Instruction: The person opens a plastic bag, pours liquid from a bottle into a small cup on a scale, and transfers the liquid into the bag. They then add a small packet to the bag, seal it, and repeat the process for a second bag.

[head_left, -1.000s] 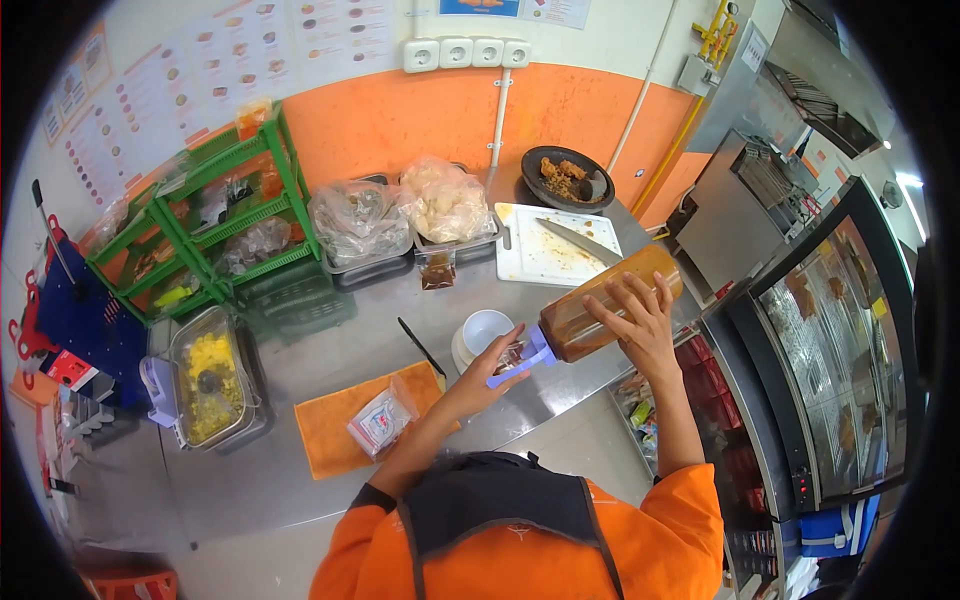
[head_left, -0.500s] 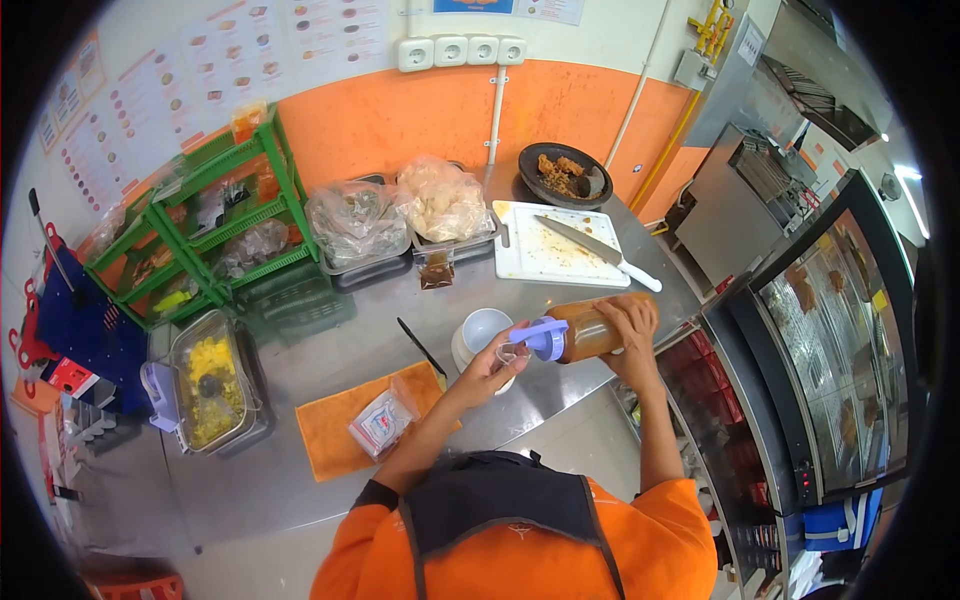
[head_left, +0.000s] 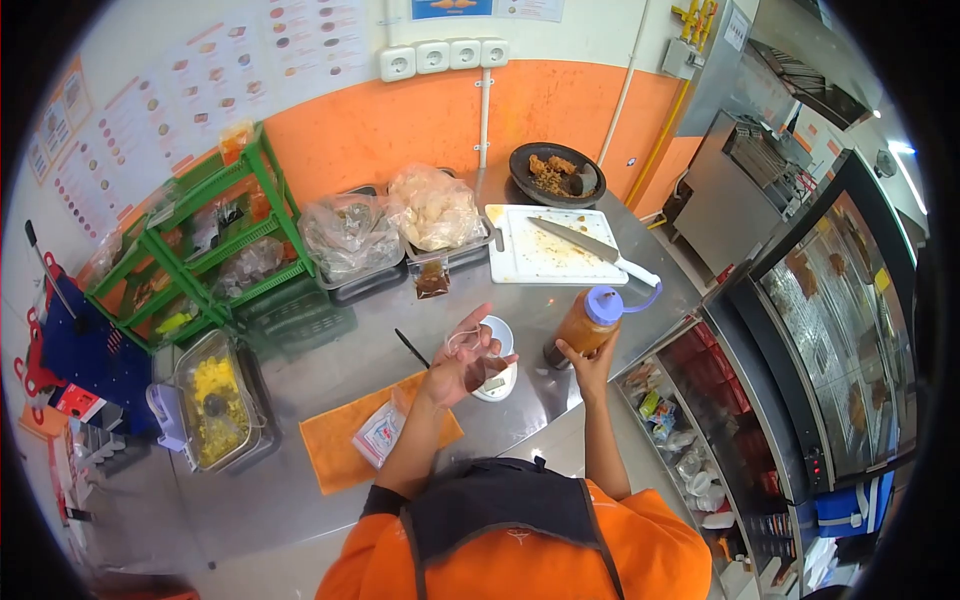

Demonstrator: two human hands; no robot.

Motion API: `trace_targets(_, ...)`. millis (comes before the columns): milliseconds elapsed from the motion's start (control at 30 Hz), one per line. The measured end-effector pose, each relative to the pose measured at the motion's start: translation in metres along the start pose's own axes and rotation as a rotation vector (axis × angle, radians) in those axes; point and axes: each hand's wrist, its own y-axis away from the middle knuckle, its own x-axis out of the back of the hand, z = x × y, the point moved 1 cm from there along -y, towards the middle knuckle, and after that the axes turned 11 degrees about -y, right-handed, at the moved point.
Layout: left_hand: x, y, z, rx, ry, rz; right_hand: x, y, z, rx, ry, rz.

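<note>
My left hand (head_left: 447, 374), palm up, holds a small clear plastic bag (head_left: 484, 373) with some brown sauce in it. Behind the bag, partly covered, a white bowl (head_left: 499, 332) sits on a small white kitchen scale (head_left: 505, 388). My right hand (head_left: 594, 364) is wrapped round the lower part of a squeeze bottle (head_left: 580, 330) of brown sauce. The bottle stands nearly upright by the counter edge, its purple cap (head_left: 603, 303) on top and the small tethered cap hanging out to the right.
A knife (head_left: 575, 238) lies on a white cutting board (head_left: 510, 262), with a stone mortar (head_left: 522, 180) behind. Trays with bagged food (head_left: 435, 205), a green rack (head_left: 220, 235), an orange cloth (head_left: 330, 450) and a tub (head_left: 250, 440) stand leftward. A glass display case (head_left: 830, 330) is right.
The squeeze bottle went from tipped over the bag to upright, moving right and down to the counter. My left hand moved left with the bag, which now shows sauce inside.
</note>
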Motion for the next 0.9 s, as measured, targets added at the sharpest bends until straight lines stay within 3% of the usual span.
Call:
trace_targets(67,0.005,0.004,0.008,0.048,-0.155,0.031,0.005,0.001,0.007,-0.019,-0.013,0.006)
trace_targets(133,0.006,0.006,0.013,0.090,-0.311,0.060,0.014,-0.002,0.012,0.184,0.413,-0.046)
trace_targets(167,0.007,0.009,0.014,0.099,-0.369,0.079,0.020,0.009,0.015,0.184,0.413,-0.049)
trace_targets(233,0.008,0.012,0.018,0.093,-0.434,0.105,0.014,0.038,-0.021,-0.011,0.728,0.180)
trace_targets(267,0.007,0.015,0.018,0.108,-0.392,0.074,0.001,0.040,-0.042,-0.004,0.725,0.170)
trace_targets(333,0.007,0.019,0.015,0.134,-0.343,0.050,-0.027,0.056,-0.084,0.038,0.314,-0.245)
trace_targets(367,0.009,0.020,0.011,0.196,-0.331,-0.044,-0.039,0.058,-0.101,0.026,0.316,-0.240)
trace_targets(433,0.011,0.023,0.001,0.304,-0.338,-0.180,-0.065,0.047,-0.125,0.276,0.293,-0.668)
trace_targets(533,-0.004,0.024,-0.001,0.320,-0.245,-0.198,-0.068,0.036,-0.129,0.340,0.347,-0.842)
trace_targets(600,-0.003,0.026,0.001,0.349,-0.265,-0.167,-0.070,0.031,-0.132,0.334,0.365,-0.840)
trace_targets(700,0.004,0.027,0.006,0.225,-0.277,-0.150,-0.075,0.022,-0.132,0.330,0.389,-0.806)
trace_targets(767,0.012,0.033,0.024,0.107,-0.328,0.213,-0.080,0.014,-0.134,0.346,0.404,-0.765)
trace_targets(900,0.019,0.066,0.051,-0.005,-0.397,0.335,-0.087,0.001,-0.115,0.394,0.488,-0.702)
